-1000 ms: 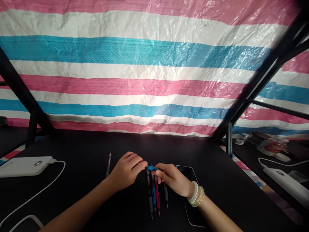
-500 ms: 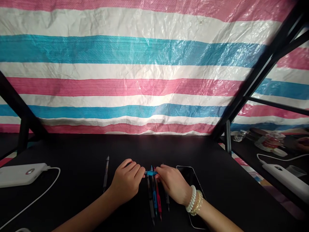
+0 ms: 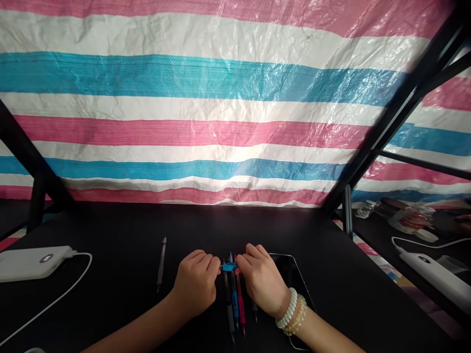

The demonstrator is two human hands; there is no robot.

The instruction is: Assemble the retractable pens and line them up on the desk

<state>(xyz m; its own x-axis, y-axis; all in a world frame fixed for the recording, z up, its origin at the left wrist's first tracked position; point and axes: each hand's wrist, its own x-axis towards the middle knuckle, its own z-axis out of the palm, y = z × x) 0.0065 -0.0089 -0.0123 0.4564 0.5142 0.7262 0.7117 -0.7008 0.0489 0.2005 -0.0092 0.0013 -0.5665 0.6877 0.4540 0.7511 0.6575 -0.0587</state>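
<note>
My left hand [image 3: 196, 282] and my right hand [image 3: 263, 279] are both closed, knuckles up, pinching a blue pen [image 3: 228, 267] from its two ends. It lies crosswise between them; only its blue middle shows, the rest being covered by fingers. Below it on the black table, side by side, are a grey pen [image 3: 230, 316], another blue pen [image 3: 235, 301] and a pink pen [image 3: 241, 306]. One more grey pen [image 3: 255, 314] is partly hidden by my right hand. To the left of my left hand lies a separate grey pen [image 3: 161, 267].
A phone [image 3: 300, 279] lies partly under my right wrist. On the left is a white power bank [image 3: 33, 264] with a cable [image 3: 79, 282]. Black frame bars [image 3: 371, 152] rise at both sides before a striped sheet [image 3: 206, 132]. Jars [image 3: 414, 218] stand on the right-hand table.
My right hand has rolled and its knuckles have risen slightly. The blue pen has shifted a little down and left, still between both hands. The other pens lie where they were.
</note>
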